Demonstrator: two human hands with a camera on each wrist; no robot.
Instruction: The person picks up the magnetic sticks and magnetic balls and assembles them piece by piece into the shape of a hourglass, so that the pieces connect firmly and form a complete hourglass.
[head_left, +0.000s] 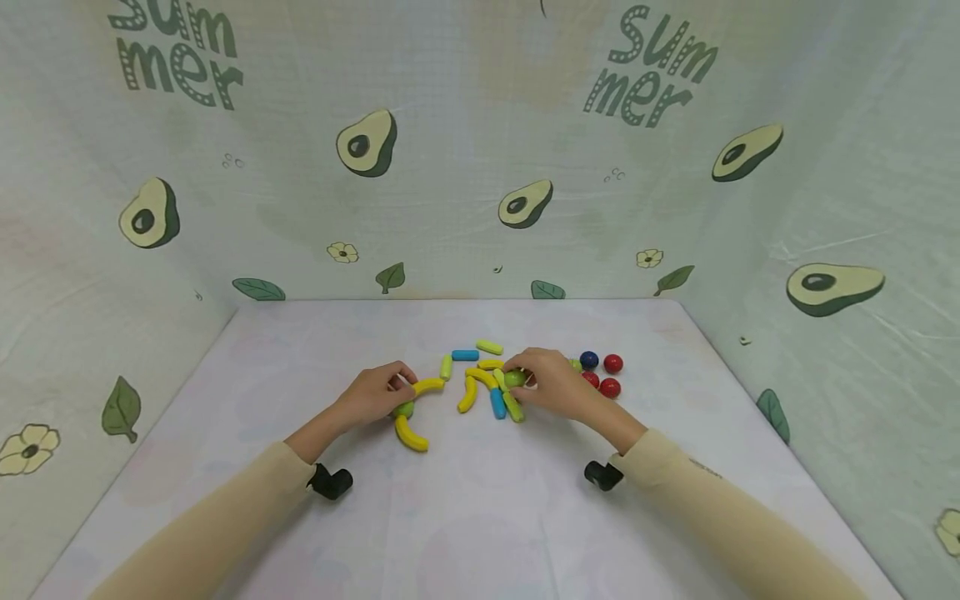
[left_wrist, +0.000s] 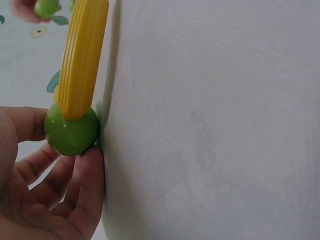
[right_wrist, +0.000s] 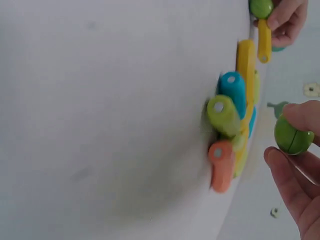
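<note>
My left hand (head_left: 377,392) pinches a green ball (left_wrist: 72,135) between thumb and fingers. A curved yellow rod (left_wrist: 85,55) is joined to this ball, and a second curved yellow rod (head_left: 410,435) extends from it toward the near side. My right hand (head_left: 551,382) holds another green ball (right_wrist: 292,137) between thumb and fingertips, raised above the table beside loose rods. Around it lie curved yellow rods (head_left: 467,395), a short blue rod (head_left: 498,403) and a light green rod (head_left: 513,407). An orange rod (right_wrist: 221,165) shows only in the right wrist view.
Red balls (head_left: 611,387) and a dark blue ball (head_left: 589,360) lie right of my right hand, with a green ball (head_left: 575,365) partly hidden by it. Farther back are a blue rod (head_left: 465,355) and light green rods (head_left: 490,346). A printed curtain (head_left: 450,250) surrounds the table (head_left: 480,517).
</note>
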